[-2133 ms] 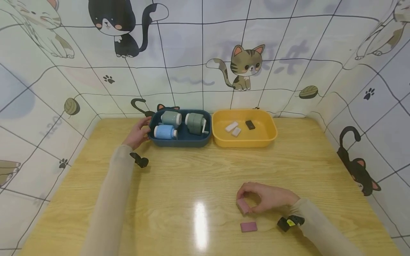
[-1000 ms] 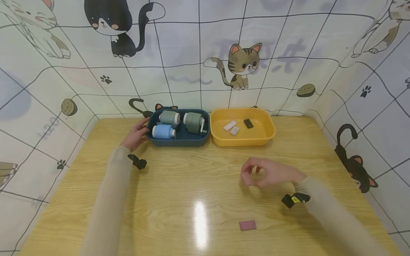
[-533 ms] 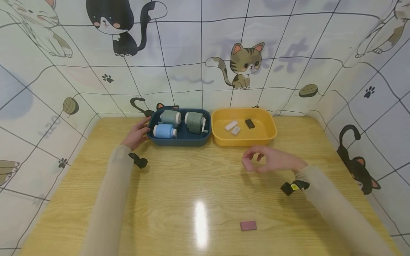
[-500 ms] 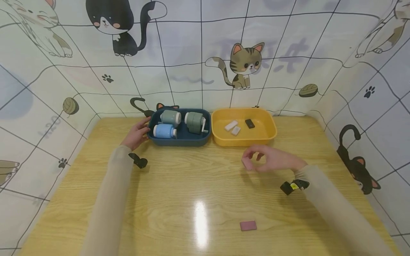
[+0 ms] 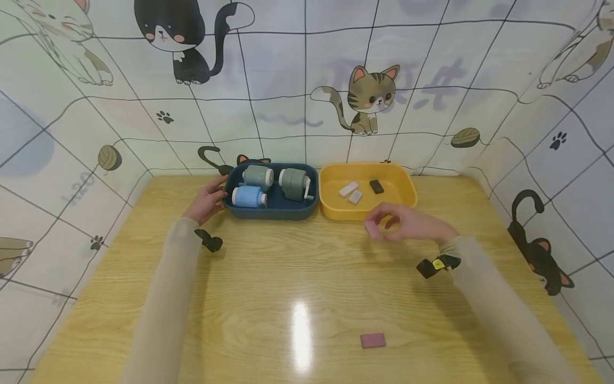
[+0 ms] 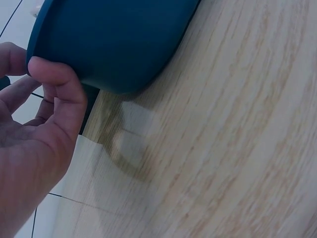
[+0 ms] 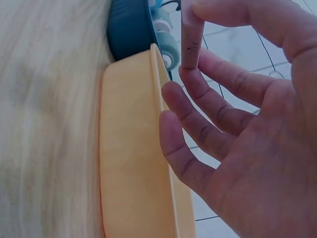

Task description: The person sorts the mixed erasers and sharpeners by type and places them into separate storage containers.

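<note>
In the head view my right hand (image 5: 412,223) holds a pink eraser (image 5: 371,229) between thumb and fingers, just over the front rim of the yellow tray (image 5: 342,213). The right wrist view shows small dark specks on this eraser (image 7: 190,44). My left hand (image 5: 205,201) grips the left end of the dark blue tray (image 5: 271,214), thumb and finger pinching its rim in the left wrist view. Inside the yellow tray lie two white erasers (image 5: 348,189) and a black eraser (image 5: 376,186). A second pink eraser (image 5: 373,340) lies on the table near the front.
The blue tray holds a light blue crank pencil sharpener (image 5: 248,197), a grey-green sharpener (image 5: 258,176) and a darker green sharpener (image 5: 293,184). Both trays stand side by side on the wooden table (image 5: 249,288), against a cat-patterned backdrop (image 5: 278,80).
My right hand has lifted one pink eraser from beside the other and carried it away from me to the yellow tray's front rim. The left hand stays on the blue tray.
</note>
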Tool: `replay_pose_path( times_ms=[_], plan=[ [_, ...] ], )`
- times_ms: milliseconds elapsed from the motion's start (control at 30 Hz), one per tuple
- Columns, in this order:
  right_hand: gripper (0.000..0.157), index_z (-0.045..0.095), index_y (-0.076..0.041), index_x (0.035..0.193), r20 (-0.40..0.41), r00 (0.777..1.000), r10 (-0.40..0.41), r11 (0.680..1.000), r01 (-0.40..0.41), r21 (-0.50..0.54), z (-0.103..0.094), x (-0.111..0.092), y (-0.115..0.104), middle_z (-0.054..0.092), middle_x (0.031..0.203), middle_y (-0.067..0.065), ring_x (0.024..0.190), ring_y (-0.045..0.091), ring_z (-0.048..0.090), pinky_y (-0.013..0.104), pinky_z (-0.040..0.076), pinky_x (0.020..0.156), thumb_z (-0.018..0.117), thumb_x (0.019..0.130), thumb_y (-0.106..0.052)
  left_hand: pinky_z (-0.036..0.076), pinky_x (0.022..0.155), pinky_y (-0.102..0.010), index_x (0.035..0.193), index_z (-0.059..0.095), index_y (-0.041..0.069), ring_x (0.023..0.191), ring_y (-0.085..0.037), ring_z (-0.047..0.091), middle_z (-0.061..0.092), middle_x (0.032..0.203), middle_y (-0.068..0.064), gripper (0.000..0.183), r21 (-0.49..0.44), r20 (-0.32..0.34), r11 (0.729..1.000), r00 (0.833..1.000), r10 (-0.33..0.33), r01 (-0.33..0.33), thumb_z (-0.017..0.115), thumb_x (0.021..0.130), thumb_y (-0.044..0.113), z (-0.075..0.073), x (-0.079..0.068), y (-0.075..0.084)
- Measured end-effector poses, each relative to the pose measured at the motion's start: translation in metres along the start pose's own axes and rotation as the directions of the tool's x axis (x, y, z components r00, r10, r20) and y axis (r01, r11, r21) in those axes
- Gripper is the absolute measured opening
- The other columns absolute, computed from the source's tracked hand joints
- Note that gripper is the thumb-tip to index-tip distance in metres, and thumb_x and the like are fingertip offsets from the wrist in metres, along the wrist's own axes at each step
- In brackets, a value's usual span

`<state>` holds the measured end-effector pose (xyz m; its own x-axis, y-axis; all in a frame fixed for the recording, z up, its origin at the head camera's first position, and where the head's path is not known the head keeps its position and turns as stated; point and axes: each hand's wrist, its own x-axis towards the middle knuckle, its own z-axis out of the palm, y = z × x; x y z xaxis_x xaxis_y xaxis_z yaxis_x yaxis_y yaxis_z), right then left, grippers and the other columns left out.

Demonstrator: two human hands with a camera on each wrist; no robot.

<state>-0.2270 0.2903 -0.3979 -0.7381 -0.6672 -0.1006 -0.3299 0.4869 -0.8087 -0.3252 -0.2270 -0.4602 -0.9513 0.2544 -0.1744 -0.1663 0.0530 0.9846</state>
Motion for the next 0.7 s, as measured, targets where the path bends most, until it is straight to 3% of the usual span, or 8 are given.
replay_pose_path(
  times_ms=[267, 500, 700],
  plan=[
    [0.042, 0.055, -0.003, 0.124, -0.021, 1.0, -0.01, 0.995, 0.012, 0.097, -0.015, 0.01, 0.005, 0.056, 0.119, 0.011, 0.112, 0.028, 0.051, 0.05, 0.038, 0.099, 0.072, 0.086, -0.005, 0.042, 0.067, -0.026, 0.155, 0.021, 0.012, 0.081, -0.01, 0.048, 0.04, 0.119, -0.008, 0.057, 0.005, -0.017, 1.0, 1.0, -0.004, 0.004, 0.036, 0.101, -0.001, 0.0, 0.002, -0.001],
    [0.04, 0.055, 0.0, 0.123, -0.031, 0.999, 0.041, 0.989, -0.036, 0.143, -0.023, 0.021, 0.004, 0.056, 0.122, 0.014, 0.119, 0.032, 0.05, 0.056, 0.033, 0.102, 0.069, 0.086, -0.002, 0.042, 0.068, -0.027, 0.155, 0.018, 0.007, 0.081, -0.012, 0.048, 0.04, 0.119, -0.01, 0.06, -0.008, -0.002, 1.0, 1.0, -0.017, 0.017, 0.037, 0.099, -0.002, 0.007, -0.007, 0.012],
    [0.038, 0.055, 0.003, 0.123, -0.038, 0.998, 0.051, 0.99, -0.046, 0.133, -0.034, 0.038, 0.005, 0.055, 0.123, 0.017, 0.12, 0.034, 0.05, 0.048, 0.036, 0.103, 0.067, 0.088, -0.002, 0.043, 0.068, -0.026, 0.154, 0.019, 0.006, 0.083, -0.013, 0.047, 0.039, 0.122, -0.012, 0.06, 0.002, -0.007, 1.0, 1.0, -0.024, 0.024, 0.038, 0.099, -0.002, 0.012, -0.013, 0.018]
  ],
)
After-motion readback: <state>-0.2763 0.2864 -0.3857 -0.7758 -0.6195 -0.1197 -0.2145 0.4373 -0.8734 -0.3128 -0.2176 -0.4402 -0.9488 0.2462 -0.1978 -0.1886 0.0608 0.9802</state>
